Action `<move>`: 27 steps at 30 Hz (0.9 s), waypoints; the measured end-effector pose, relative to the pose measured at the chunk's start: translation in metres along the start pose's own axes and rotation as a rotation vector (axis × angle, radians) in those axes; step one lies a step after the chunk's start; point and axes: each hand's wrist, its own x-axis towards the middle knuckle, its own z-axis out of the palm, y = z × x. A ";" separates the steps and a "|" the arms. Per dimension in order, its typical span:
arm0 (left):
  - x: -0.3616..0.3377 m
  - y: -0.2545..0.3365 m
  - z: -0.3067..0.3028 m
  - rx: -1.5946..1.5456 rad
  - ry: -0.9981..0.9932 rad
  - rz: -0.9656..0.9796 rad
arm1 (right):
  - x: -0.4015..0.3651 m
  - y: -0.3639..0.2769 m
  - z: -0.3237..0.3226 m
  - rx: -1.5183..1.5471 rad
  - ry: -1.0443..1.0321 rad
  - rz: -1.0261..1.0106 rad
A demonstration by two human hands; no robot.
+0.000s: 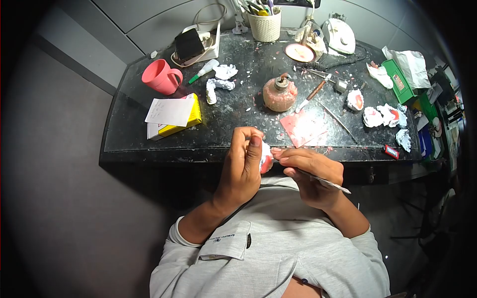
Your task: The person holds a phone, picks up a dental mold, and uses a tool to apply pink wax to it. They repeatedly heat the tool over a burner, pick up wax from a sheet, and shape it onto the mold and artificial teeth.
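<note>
My left hand (241, 164) is wrapped round a small white plaster dental cast (266, 160) with pink-red wax on it, just in front of the bench's near edge. Much of the cast is hidden by the fingers. My right hand (318, 175) grips a thin metal carving tool (334, 186), whose near end sticks out past the palm. Its fingertips reach to the cast's right side; the tool's working tip cannot be made out. Closest on the bench lies a pink wax sheet (298, 130). Beyond it stands a wax-spattered spirit burner (279, 94).
A wooden-handled wax knife (314, 94) and a slim metal tool (340, 121) lie right of the burner. Several plaster pieces (372, 117) sit farther right. At left are a pink mug (161, 78) and a yellow box (194, 113) under paper. A pen pot (265, 27) stands behind.
</note>
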 end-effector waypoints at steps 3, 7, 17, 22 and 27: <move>-0.001 -0.001 0.000 0.004 0.014 0.024 | -0.001 0.000 0.003 -0.017 -0.001 0.001; -0.004 -0.003 -0.003 0.027 0.020 -0.056 | -0.004 -0.001 0.008 0.016 -0.021 -0.026; -0.001 -0.010 0.000 0.090 0.095 0.071 | -0.006 0.004 0.010 0.056 -0.047 -0.049; 0.004 0.000 -0.018 -0.156 -0.158 -0.249 | -0.001 0.005 -0.002 0.168 -0.027 0.033; 0.009 0.002 -0.029 -0.158 -0.379 -0.364 | -0.001 0.002 -0.006 0.244 -0.104 0.089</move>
